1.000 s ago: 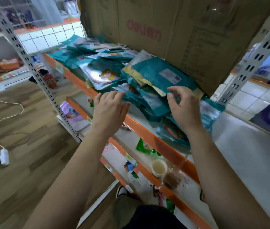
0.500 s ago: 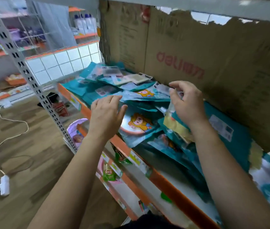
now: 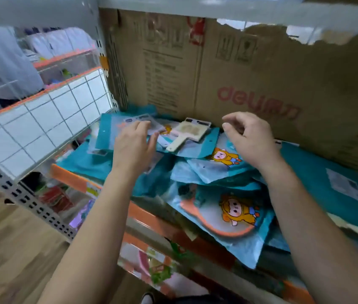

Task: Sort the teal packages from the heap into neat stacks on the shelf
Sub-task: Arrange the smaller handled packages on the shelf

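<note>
A loose heap of teal packages [image 3: 195, 172] covers the shelf [image 3: 151, 218], some printed with a yellow cartoon figure [image 3: 237, 211]. At the back left lies a flatter pile of teal packages [image 3: 105, 137], and one on top shows a cream paddle-shaped item [image 3: 186, 132]. My left hand [image 3: 134, 145] reaches onto that back-left pile, fingers fairly straight and touching the top package. My right hand [image 3: 248, 139] hovers just above the heap near the cardboard, its fingers loosely curled and holding nothing. A teal package with a white label [image 3: 344, 187] lies at the right.
A big torn cardboard box [image 3: 261, 84] stands along the back of the shelf. A white wire grid panel [image 3: 42, 119] and a perforated upright [image 3: 20, 194] close the left end. A lower shelf [image 3: 156, 266] holds colourful packets. Wooden floor lies at the left.
Both hands have moved toward the back left of the shelf. My left hand now touches the back-left pile; my right hand has lifted off the packages and hangs free.
</note>
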Tool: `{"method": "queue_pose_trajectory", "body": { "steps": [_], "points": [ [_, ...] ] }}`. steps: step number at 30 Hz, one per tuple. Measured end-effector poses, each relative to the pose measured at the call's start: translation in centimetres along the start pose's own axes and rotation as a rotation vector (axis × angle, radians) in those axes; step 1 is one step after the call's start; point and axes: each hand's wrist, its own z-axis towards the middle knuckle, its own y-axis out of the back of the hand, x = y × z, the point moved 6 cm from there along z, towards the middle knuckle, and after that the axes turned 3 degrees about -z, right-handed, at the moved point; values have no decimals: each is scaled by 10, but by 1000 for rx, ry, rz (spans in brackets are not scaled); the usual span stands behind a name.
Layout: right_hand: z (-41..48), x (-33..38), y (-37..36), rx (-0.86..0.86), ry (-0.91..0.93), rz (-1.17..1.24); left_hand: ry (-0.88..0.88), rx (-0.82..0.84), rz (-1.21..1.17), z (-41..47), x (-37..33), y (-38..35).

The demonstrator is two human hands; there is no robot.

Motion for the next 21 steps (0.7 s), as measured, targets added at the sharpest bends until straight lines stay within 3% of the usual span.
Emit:
{"method": "queue_pose_trajectory", "body": {
  "steps": [11,21],
  "points": [
    [-8,17,-21,-23,-219,-86,45,335,143,56,33,-46],
    [-7,15,-30,-57,-247,-129,-148,558,-152,64,51,-41]
  ]
}}
